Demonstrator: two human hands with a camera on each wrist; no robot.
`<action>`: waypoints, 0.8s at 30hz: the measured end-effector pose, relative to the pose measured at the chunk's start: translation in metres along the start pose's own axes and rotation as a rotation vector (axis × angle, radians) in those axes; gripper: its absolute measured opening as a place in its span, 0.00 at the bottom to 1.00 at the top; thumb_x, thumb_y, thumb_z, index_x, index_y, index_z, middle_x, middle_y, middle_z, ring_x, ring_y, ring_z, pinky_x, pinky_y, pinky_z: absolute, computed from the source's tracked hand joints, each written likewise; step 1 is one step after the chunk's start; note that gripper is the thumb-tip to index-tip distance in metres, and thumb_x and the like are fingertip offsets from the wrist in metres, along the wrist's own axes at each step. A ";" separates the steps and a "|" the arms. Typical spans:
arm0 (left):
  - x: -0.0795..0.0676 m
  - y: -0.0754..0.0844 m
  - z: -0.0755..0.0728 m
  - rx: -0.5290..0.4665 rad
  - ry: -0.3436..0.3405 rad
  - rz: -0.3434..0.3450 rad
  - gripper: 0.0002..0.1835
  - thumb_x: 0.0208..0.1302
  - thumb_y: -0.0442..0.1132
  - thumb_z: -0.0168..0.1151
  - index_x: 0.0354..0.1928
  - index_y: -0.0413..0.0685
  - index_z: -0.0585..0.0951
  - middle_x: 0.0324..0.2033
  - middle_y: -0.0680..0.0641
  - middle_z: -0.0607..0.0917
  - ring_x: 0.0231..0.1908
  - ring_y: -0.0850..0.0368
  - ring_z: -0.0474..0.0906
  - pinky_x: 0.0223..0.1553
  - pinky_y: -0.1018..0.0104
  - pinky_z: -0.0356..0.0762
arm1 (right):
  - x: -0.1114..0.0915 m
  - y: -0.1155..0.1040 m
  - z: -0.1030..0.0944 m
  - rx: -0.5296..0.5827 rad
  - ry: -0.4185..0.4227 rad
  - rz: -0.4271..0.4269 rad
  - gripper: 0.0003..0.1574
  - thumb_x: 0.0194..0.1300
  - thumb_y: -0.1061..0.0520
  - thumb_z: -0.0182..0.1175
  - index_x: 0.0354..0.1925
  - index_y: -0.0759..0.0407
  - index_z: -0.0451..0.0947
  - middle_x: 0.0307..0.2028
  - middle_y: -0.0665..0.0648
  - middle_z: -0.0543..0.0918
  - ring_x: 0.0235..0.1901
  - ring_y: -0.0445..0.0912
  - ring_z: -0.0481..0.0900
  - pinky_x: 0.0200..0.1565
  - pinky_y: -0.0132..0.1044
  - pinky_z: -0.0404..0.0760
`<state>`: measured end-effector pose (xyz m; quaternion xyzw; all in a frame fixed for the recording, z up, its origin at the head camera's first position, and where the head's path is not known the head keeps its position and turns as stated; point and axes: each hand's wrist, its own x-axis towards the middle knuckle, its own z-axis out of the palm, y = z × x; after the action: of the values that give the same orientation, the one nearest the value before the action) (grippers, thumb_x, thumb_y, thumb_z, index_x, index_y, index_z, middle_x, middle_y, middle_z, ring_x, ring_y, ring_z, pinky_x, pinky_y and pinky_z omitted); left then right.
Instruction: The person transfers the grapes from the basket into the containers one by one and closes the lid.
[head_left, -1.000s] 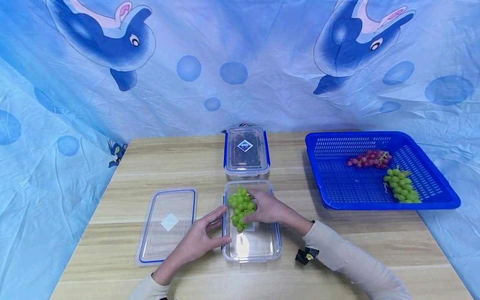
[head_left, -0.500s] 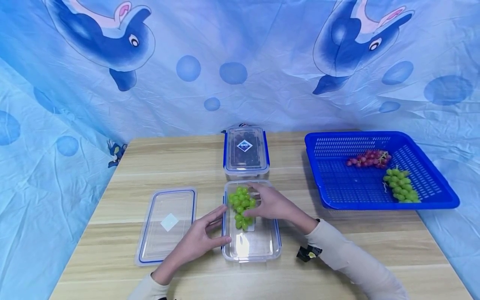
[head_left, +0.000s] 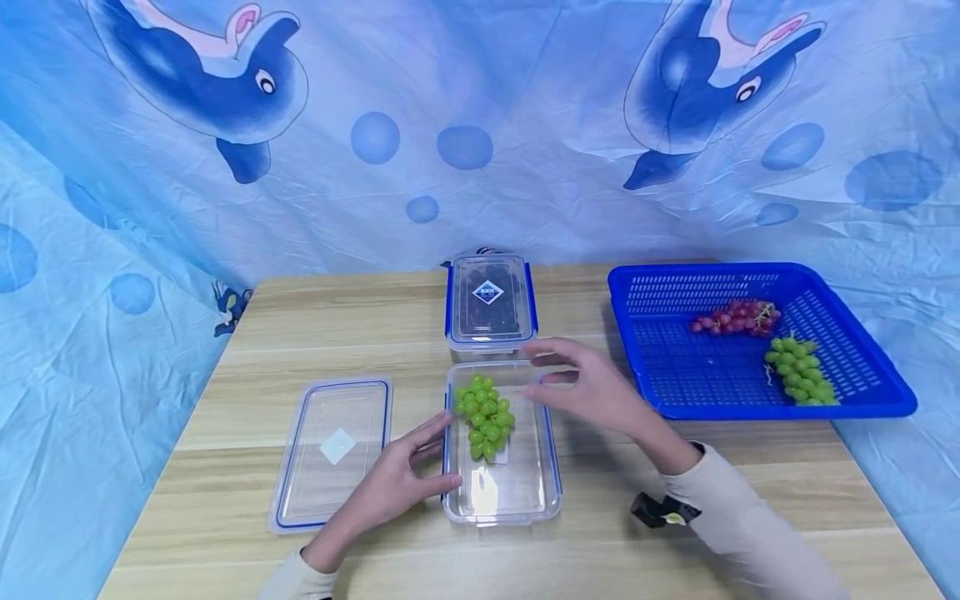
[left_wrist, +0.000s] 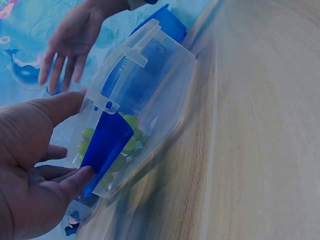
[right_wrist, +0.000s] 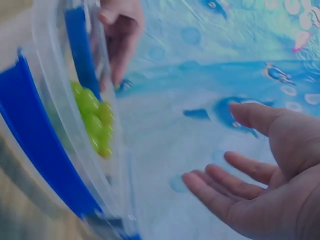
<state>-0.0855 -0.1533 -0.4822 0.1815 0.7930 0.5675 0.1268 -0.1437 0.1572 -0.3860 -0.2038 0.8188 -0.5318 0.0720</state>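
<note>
Right hand (head_left: pixel 592 387), loose and empty, hovers beside the green grape bunch (head_left: pixel 484 417), lying lengthwise in the open clear plastic box (head_left: pixel 521 493); left hand (head_left: pixel 397 479), fingers extended, touches its side. Behind: blue-clipped lidded box (head_left: pixel 512 315), diamond label (head_left: pixel 488 292), lettering unclear.

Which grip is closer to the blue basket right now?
Right. The right grip is just left of the blue basket; the left grip is farther off, at the left side of the open container.

Dolphin-print curtain (head_left: pixel 540 200) behind wooden table (head_left: pixel 600 542)
</note>
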 end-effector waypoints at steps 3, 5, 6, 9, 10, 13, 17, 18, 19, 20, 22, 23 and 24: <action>0.001 -0.001 0.000 -0.005 -0.006 0.002 0.48 0.57 0.43 0.78 0.75 0.35 0.63 0.76 0.34 0.60 0.67 0.35 0.71 0.67 0.57 0.72 | -0.006 -0.002 -0.021 0.021 0.066 -0.025 0.35 0.62 0.54 0.74 0.64 0.60 0.77 0.61 0.59 0.81 0.59 0.57 0.82 0.55 0.40 0.86; 0.001 -0.001 0.000 -0.004 -0.008 0.003 0.49 0.56 0.43 0.78 0.75 0.35 0.63 0.76 0.34 0.60 0.67 0.35 0.71 0.67 0.57 0.72 | -0.010 -0.002 -0.036 -0.008 0.108 -0.039 0.33 0.63 0.55 0.74 0.64 0.61 0.77 0.61 0.60 0.82 0.57 0.55 0.83 0.53 0.37 0.87; 0.001 -0.001 -0.001 -0.004 -0.009 0.003 0.49 0.57 0.43 0.78 0.75 0.35 0.63 0.76 0.34 0.60 0.67 0.35 0.71 0.67 0.57 0.72 | -0.013 -0.002 -0.043 -0.028 0.124 -0.049 0.33 0.64 0.55 0.73 0.64 0.62 0.77 0.61 0.60 0.82 0.56 0.55 0.83 0.53 0.36 0.87; 0.001 0.000 -0.001 -0.004 -0.013 0.002 0.49 0.57 0.43 0.78 0.75 0.35 0.63 0.76 0.34 0.59 0.67 0.34 0.71 0.67 0.56 0.72 | -0.020 0.000 -0.066 -0.107 0.171 -0.079 0.31 0.65 0.56 0.72 0.63 0.61 0.78 0.60 0.60 0.82 0.55 0.50 0.84 0.52 0.33 0.87; 0.001 0.000 -0.001 -0.004 -0.014 0.002 0.49 0.57 0.43 0.78 0.75 0.35 0.63 0.76 0.34 0.59 0.67 0.34 0.71 0.67 0.56 0.72 | -0.023 0.000 -0.074 -0.133 0.181 -0.086 0.30 0.65 0.56 0.72 0.63 0.60 0.78 0.60 0.60 0.82 0.55 0.48 0.84 0.52 0.31 0.86; 0.001 0.000 -0.001 -0.008 -0.019 0.003 0.49 0.57 0.43 0.78 0.76 0.35 0.63 0.77 0.34 0.59 0.67 0.34 0.71 0.67 0.56 0.72 | -0.033 0.002 -0.098 -0.186 0.215 -0.080 0.28 0.65 0.58 0.72 0.62 0.57 0.80 0.59 0.58 0.83 0.52 0.40 0.84 0.50 0.28 0.86; 0.001 -0.001 -0.001 -0.008 -0.016 -0.003 0.49 0.57 0.43 0.78 0.76 0.36 0.63 0.77 0.34 0.59 0.67 0.34 0.71 0.67 0.56 0.72 | -0.046 0.011 -0.132 -0.257 0.277 -0.032 0.27 0.63 0.59 0.73 0.60 0.54 0.82 0.54 0.47 0.85 0.47 0.33 0.85 0.45 0.23 0.85; 0.001 -0.001 -0.001 -0.007 -0.014 -0.002 0.48 0.57 0.43 0.78 0.75 0.36 0.63 0.76 0.34 0.59 0.67 0.34 0.71 0.67 0.56 0.72 | -0.049 0.015 -0.141 -0.277 0.292 -0.021 0.26 0.63 0.59 0.73 0.60 0.54 0.82 0.52 0.44 0.86 0.45 0.32 0.85 0.44 0.22 0.85; 0.000 -0.001 -0.001 -0.006 -0.012 -0.002 0.48 0.57 0.43 0.78 0.75 0.36 0.63 0.76 0.34 0.59 0.67 0.34 0.71 0.67 0.56 0.72 | -0.052 0.019 -0.150 -0.300 0.305 -0.010 0.27 0.63 0.59 0.74 0.59 0.55 0.82 0.50 0.42 0.86 0.44 0.32 0.85 0.43 0.21 0.84; 0.000 -0.001 -0.001 -0.003 -0.008 -0.003 0.48 0.57 0.43 0.78 0.75 0.36 0.63 0.76 0.35 0.60 0.67 0.34 0.71 0.66 0.56 0.72 | -0.055 0.024 -0.160 -0.319 0.316 0.006 0.27 0.62 0.59 0.74 0.59 0.56 0.82 0.48 0.40 0.86 0.42 0.32 0.86 0.42 0.20 0.84; 0.000 -0.001 -0.001 -0.003 -0.005 -0.001 0.49 0.57 0.43 0.78 0.75 0.35 0.63 0.76 0.35 0.60 0.67 0.35 0.71 0.66 0.56 0.72 | -0.062 0.035 -0.179 -0.351 0.333 0.043 0.27 0.63 0.58 0.74 0.60 0.57 0.81 0.46 0.37 0.86 0.41 0.30 0.85 0.40 0.19 0.83; 0.000 -0.001 -0.001 -0.001 -0.003 0.001 0.49 0.57 0.43 0.78 0.75 0.35 0.63 0.76 0.35 0.60 0.67 0.35 0.72 0.66 0.56 0.72 | -0.065 0.040 -0.188 -0.371 0.337 0.060 0.28 0.63 0.57 0.73 0.60 0.58 0.81 0.45 0.35 0.85 0.41 0.28 0.84 0.39 0.18 0.82; 0.000 -0.001 -0.001 -0.002 -0.001 0.000 0.49 0.56 0.43 0.78 0.75 0.35 0.63 0.76 0.35 0.60 0.67 0.35 0.72 0.66 0.56 0.72 | -0.069 0.046 -0.196 -0.395 0.341 0.077 0.28 0.64 0.56 0.73 0.61 0.58 0.81 0.45 0.34 0.84 0.41 0.27 0.83 0.38 0.17 0.81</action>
<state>-0.0860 -0.1543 -0.4830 0.1818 0.7924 0.5681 0.1272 -0.1587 0.3669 -0.3507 -0.0899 0.9142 -0.3853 -0.0878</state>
